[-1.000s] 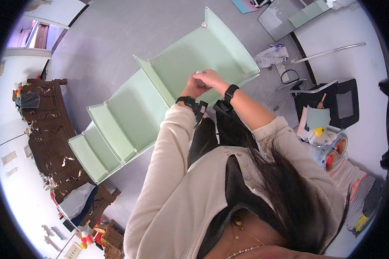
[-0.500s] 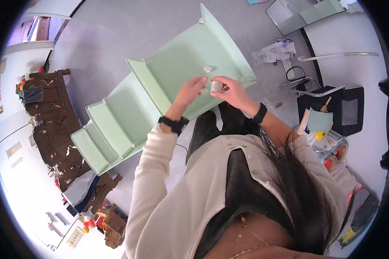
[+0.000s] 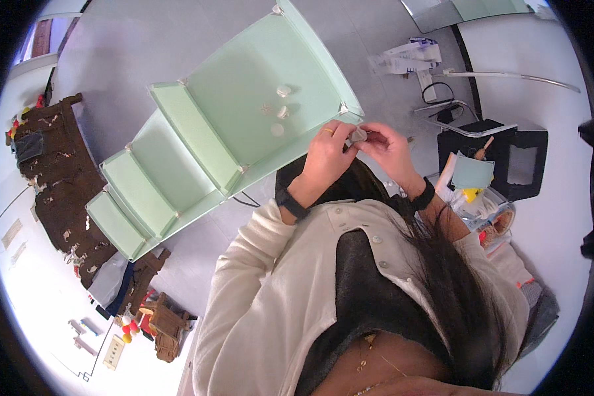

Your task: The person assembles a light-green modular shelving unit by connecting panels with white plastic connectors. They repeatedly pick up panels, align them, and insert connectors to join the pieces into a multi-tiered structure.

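Just beyond the near right corner of a pale green stepped shelf unit (image 3: 244, 72), both my hands meet around a small rounded white piece (image 3: 358, 135). My left hand (image 3: 325, 157) pinches it from the left. From the right, the fingertips of my right hand (image 3: 386, 148) close on it too, covering part of its shape. On the unit's widest panel lie an upper white round piece (image 3: 284, 91), a middle one (image 3: 282, 112) and a flat lower disc (image 3: 277, 130). Beside them is a tiny star-shaped cluster (image 3: 266, 109), too small to make out.
White connectors (image 3: 243, 169) sit at the unit's corners. A black chair (image 3: 495, 158) with metal tubing stands at right, near a clear bag of things (image 3: 482, 204). Crumpled plastic packaging (image 3: 412, 58) lies on the floor. Dark brown wooden furniture (image 3: 66, 185) lines the left.
My left hand has come off the panel area and joined my right on the white piece. Both hands moved toward the near right corner. The shelf unit sits further left in view.
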Tool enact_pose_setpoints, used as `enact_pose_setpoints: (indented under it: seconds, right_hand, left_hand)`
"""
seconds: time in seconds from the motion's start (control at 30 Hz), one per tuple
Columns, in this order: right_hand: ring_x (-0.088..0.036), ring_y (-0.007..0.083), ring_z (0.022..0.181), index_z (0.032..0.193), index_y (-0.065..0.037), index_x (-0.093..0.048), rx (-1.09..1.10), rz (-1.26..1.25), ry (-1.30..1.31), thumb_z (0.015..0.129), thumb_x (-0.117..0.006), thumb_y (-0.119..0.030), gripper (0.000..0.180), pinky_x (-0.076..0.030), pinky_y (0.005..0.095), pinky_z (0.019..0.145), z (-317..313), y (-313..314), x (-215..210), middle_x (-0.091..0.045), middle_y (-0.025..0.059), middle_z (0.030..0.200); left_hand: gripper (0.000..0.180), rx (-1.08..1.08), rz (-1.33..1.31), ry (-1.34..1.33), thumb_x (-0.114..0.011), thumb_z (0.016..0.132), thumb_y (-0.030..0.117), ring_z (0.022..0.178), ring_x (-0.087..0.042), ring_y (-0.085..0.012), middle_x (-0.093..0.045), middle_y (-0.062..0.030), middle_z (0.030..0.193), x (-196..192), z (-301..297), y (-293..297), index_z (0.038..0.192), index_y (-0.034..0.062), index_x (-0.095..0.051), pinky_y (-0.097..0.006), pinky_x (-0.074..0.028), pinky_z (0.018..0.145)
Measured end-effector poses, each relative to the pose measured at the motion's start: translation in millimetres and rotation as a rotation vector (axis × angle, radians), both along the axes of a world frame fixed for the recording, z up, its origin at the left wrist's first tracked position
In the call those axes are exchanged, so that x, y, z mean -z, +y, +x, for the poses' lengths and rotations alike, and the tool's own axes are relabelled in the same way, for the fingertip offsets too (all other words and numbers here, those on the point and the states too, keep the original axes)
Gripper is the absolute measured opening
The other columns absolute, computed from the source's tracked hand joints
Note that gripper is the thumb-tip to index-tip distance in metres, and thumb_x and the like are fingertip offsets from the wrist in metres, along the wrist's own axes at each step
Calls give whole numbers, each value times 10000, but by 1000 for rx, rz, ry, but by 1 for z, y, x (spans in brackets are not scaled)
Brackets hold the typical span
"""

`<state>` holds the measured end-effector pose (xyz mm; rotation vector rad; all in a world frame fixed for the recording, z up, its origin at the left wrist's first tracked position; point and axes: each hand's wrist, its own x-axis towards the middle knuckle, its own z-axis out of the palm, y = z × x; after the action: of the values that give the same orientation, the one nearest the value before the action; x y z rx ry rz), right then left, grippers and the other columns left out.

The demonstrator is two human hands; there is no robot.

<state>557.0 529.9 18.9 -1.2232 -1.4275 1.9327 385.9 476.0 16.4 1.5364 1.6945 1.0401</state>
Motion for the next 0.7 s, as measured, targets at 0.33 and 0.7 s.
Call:
enact_pose_setpoints:
  seconds: [0.33,0.7]
  right_hand:
    - [-631,154,1029,1193,23,-609,5,56,-121,875,-682,3,327,-518,273,906,22,31,11,-632,79,1141]
    - [-632,144,1026,1211,24,-616,-47,-46,-212,898,-659,-20,318,-507,270,907,18,42,6,-656,79,1137]
  left_hand:
    - [425,-101,-55,160,-778,723,106,897,-631,-333,-643,-129,1028,17,-1,2,1103,50,-596,-407,-515,816]
    - [170,-159,-64,130,-747,735,130,813,-647,-237,-666,-10,887,33,-1,-5,889,120,-675,-368,-518,712]
